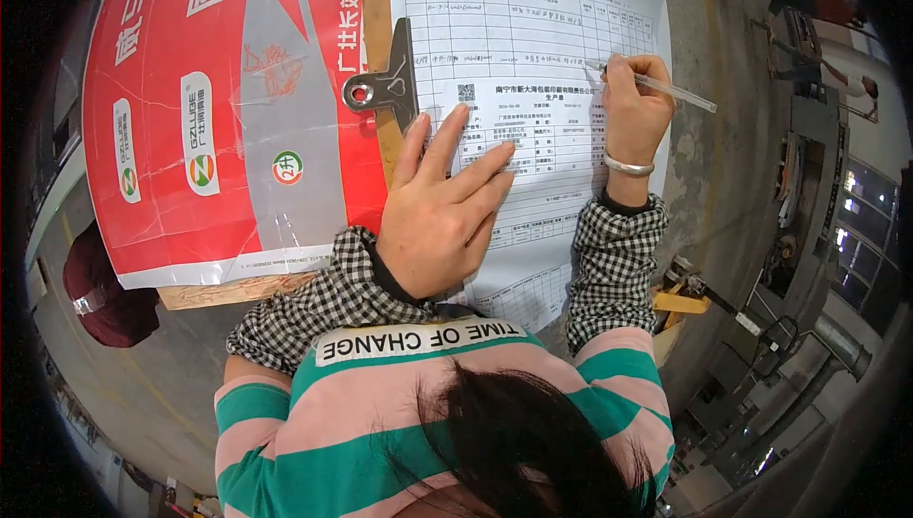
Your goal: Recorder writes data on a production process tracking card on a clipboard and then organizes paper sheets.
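My right hand (pixel 637 114) is closed around a clear pen (pixel 680 96), its tip on the upper printed form (pixel 533 23), where several rows carry handwriting. A silver bangle (pixel 629 166) circles that wrist. My left hand (pixel 447 214) lies flat with its fingers spread over a second printed form (pixel 547 156), which overlaps the lower part of the upper one. To the left of the papers, near my left fingertips, a black bulldog clip (pixel 395 80) grips the edge of a brown board (pixel 378 4). Checked sleeve covers are on both forearms.
Large red and grey printed sheets (pixel 223 118) spread out at the left. Beyond their lower left edge is a dark red rounded object (pixel 105 290). Something yellow (pixel 680 303) sits low at the right, near machinery. Another person (pixel 808 0) is at the far upper right.
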### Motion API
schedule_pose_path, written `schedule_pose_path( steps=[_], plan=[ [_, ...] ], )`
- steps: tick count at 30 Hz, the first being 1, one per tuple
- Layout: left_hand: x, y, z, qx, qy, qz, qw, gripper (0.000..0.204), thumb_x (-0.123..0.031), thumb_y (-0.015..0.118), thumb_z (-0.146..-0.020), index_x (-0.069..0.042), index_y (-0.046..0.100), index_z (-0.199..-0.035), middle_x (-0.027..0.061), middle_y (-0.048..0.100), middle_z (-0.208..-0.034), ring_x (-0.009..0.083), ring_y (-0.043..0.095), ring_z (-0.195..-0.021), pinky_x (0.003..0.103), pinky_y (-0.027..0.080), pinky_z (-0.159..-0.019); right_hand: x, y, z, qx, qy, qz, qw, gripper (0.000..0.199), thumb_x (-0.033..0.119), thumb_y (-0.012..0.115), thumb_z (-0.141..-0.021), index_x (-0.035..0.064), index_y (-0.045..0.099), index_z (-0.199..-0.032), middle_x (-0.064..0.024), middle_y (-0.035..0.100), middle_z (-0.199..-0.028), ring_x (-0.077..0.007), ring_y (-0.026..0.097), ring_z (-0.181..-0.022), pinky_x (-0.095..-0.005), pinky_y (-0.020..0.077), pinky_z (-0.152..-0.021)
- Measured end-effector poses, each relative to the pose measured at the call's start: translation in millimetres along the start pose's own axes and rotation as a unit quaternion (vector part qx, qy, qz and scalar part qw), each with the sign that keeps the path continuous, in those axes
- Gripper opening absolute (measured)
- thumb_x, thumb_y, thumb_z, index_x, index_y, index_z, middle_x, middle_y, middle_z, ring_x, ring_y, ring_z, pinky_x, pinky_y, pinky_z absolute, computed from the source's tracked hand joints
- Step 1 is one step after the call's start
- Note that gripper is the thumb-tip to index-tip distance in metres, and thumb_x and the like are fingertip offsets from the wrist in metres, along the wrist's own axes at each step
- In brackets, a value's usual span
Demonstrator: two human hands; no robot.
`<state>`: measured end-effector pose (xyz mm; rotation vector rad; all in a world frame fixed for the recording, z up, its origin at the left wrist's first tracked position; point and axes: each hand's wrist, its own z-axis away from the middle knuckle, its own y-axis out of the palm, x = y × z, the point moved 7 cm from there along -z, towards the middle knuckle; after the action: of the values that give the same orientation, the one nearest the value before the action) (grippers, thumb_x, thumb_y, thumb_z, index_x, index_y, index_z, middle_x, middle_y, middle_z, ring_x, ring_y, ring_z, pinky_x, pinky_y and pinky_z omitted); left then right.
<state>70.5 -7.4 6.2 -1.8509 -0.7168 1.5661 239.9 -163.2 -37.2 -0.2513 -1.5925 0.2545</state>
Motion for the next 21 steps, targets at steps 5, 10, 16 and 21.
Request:
schedule_pose_path(
  steps=[5,10,16,21],
  plan=[
    [-3.6,-5.5,-3.0,-0.021,0.002,0.006,1.000,0.025,-0.009,0.061,-0.070,-0.004,0.063,-0.095,0.0050,0.056,-0.116,0.0380,0.036,-0.122,0.055,0.019,-0.103,7.8,0.6,1.2,-0.019,-0.048,0.008,0.999,0.011,0.005,0.058,-0.079,0.0019,0.052,-0.070,-0.0012,0.053,-0.059,-0.0039,0.040,-0.045,-0.0192,0.0310,-0.040],
    [-3.8,-5.3,-3.1,-0.020,0.003,0.004,1.000,0.026,-0.010,0.061,-0.070,-0.004,0.063,-0.095,0.0052,0.056,-0.116,0.0380,0.036,-0.122,0.055,0.019,-0.103,7.7,1.8,2.7,-0.020,-0.030,0.018,0.999,0.011,0.005,0.059,-0.077,0.0007,0.052,-0.069,0.0018,0.051,-0.060,-0.0037,0.041,-0.054,-0.0202,0.0331,-0.047],
    [-3.8,-5.2,-2.7,-0.018,0.004,0.001,1.000,0.027,-0.010,0.061,-0.070,-0.004,0.063,-0.095,0.0051,0.055,-0.117,0.0380,0.036,-0.122,0.055,0.019,-0.103,9.5,2.2,3.0,-0.026,-0.038,0.020,0.999,0.012,0.005,0.059,-0.076,0.0006,0.051,-0.069,0.0024,0.050,-0.060,-0.0035,0.041,-0.053,-0.0202,0.0329,-0.046],
    [-3.6,-5.2,-2.5,-0.018,0.005,0.001,1.000,0.027,-0.010,0.061,-0.069,-0.004,0.063,-0.096,0.0051,0.055,-0.117,0.0379,0.036,-0.122,0.055,0.019,-0.103,9.2,2.4,2.5,-0.025,-0.035,0.024,0.999,0.013,0.006,0.059,-0.077,0.0008,0.051,-0.069,0.0026,0.050,-0.060,-0.0033,0.040,-0.053,-0.0199,0.0324,-0.047]
  ],
)
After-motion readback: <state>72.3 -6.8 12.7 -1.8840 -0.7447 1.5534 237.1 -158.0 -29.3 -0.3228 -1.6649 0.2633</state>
